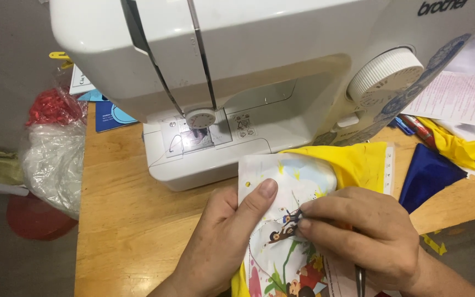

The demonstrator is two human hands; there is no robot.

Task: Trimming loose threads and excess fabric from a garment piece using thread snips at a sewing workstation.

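My left hand (221, 236) grips the left edge of a white printed fabric piece (287, 181) with colourful cartoon pictures, thumb lying on top of it. My right hand (364, 231) pinches the same fabric at its middle, fingertips pressed on the print; a thin dark tool (360, 280) sticks out below the palm. Yellow fabric (358, 162) lies under and behind the printed piece. A white sewing machine (237, 71) stands just beyond the hands, its needle plate (196, 137) bare.
The wooden table (122, 220) carries a blue fabric piece (427, 173), more yellow cloth (457, 146), pens (416, 126) and a printed paper sheet (460, 99) on the right. A clear plastic bag (56, 159) and red beads in a bag (50, 107) hang off the left edge.
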